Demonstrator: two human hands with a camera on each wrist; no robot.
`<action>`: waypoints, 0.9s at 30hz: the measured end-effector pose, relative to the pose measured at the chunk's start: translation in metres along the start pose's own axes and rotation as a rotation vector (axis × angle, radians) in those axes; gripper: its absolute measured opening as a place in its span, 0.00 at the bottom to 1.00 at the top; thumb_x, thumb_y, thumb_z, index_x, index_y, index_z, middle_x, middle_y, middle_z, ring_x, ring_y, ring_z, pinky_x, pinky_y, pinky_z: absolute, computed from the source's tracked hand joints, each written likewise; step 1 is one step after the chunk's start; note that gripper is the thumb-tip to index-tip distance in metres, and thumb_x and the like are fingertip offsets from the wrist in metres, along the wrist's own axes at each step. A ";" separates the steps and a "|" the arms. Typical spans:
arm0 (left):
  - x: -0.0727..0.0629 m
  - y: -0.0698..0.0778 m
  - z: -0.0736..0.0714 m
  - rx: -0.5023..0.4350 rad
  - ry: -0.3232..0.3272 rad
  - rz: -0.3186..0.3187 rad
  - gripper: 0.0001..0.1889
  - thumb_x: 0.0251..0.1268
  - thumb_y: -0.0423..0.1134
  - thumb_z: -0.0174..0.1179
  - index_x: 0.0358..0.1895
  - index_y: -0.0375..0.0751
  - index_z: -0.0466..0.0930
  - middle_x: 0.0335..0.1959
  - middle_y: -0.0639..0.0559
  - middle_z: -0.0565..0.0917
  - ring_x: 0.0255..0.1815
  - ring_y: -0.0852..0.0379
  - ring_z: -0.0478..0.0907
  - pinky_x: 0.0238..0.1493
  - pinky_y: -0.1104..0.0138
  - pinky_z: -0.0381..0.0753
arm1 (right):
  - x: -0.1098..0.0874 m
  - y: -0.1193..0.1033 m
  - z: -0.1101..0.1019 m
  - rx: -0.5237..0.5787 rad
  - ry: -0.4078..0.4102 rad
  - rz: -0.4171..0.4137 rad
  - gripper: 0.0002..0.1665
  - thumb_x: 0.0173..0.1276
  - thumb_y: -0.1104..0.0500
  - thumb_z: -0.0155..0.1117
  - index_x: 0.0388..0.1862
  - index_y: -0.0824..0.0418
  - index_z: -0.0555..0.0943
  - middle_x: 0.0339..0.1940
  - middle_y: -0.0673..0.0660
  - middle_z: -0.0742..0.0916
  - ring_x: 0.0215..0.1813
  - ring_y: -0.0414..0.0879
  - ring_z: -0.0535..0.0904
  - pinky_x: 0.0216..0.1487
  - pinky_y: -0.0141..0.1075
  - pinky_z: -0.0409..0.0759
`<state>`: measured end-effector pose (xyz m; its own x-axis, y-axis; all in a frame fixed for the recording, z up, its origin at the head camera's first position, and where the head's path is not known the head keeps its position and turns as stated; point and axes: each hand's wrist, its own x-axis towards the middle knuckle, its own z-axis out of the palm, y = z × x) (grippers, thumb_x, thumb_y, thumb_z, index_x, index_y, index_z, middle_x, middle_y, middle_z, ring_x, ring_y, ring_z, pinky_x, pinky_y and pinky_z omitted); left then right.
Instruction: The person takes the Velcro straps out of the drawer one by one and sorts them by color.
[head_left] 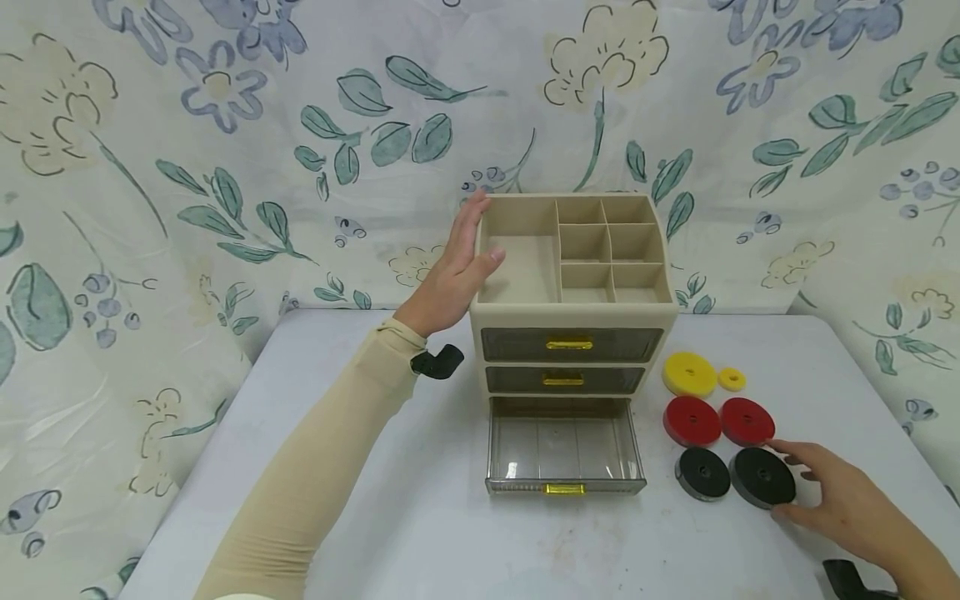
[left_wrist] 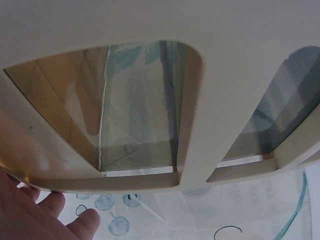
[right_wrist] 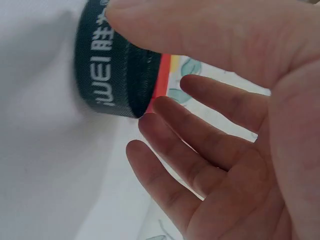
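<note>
A beige desktop drawer organizer [head_left: 573, 308] stands at the back of the white table, its bottom drawer [head_left: 562, 446] pulled out and bare inside. My left hand [head_left: 453, 271] holds the organizer's upper left side, thumb over the top rim and fingers toward the rear; the left wrist view shows some fingertips at the edge. Beside the organizer, my right hand [head_left: 847, 500] reaches to the large black roll of woven tape [head_left: 762, 477]. Its thumb overlaps the roll [right_wrist: 107, 65] in the right wrist view, where the other fingers are spread; firm contact cannot be told.
Left of that roll lies a smaller black roll [head_left: 702, 474]. Behind are two red rolls [head_left: 692, 421], a large yellow roll [head_left: 689, 374] and a small yellow one [head_left: 732, 379]. Two closed drawers [head_left: 570, 344] sit above the open one. Floral cloth [head_left: 375, 217] hangs behind.
</note>
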<state>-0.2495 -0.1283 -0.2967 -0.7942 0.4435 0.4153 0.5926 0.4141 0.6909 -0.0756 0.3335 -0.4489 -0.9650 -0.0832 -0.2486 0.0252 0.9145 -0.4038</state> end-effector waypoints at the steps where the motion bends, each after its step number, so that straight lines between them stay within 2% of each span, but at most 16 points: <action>1: 0.000 0.000 0.000 0.000 0.000 0.001 0.34 0.79 0.43 0.42 0.81 0.38 0.39 0.83 0.45 0.38 0.82 0.60 0.33 0.79 0.55 0.38 | 0.000 -0.001 -0.001 -0.004 0.011 -0.006 0.55 0.47 0.54 0.85 0.68 0.73 0.67 0.60 0.80 0.73 0.49 0.72 0.76 0.44 0.59 0.83; 5: 0.001 0.000 0.000 0.004 0.000 0.002 0.34 0.79 0.43 0.42 0.80 0.37 0.39 0.83 0.45 0.38 0.81 0.60 0.32 0.79 0.58 0.37 | -0.002 -0.005 -0.002 -0.025 0.053 -0.026 0.54 0.47 0.54 0.85 0.68 0.72 0.67 0.59 0.80 0.73 0.48 0.71 0.76 0.43 0.59 0.83; 19: 0.001 -0.001 -0.001 0.008 0.000 0.004 0.35 0.79 0.42 0.42 0.81 0.39 0.39 0.83 0.45 0.38 0.82 0.60 0.32 0.79 0.57 0.37 | -0.011 -0.030 -0.003 -0.030 0.152 -0.083 0.47 0.48 0.57 0.84 0.66 0.68 0.72 0.60 0.77 0.75 0.50 0.69 0.76 0.45 0.61 0.82; 27: 0.000 0.000 0.000 0.002 -0.002 -0.004 0.35 0.79 0.42 0.42 0.81 0.39 0.39 0.83 0.45 0.38 0.82 0.60 0.32 0.79 0.56 0.37 | -0.015 -0.043 0.002 -0.013 0.195 -0.121 0.45 0.50 0.58 0.83 0.65 0.67 0.73 0.59 0.74 0.78 0.55 0.69 0.75 0.49 0.64 0.79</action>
<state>-0.2501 -0.1285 -0.2964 -0.7962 0.4438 0.4113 0.5898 0.4176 0.6912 -0.0616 0.2950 -0.4295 -0.9930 -0.1155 -0.0234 -0.0959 0.9076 -0.4086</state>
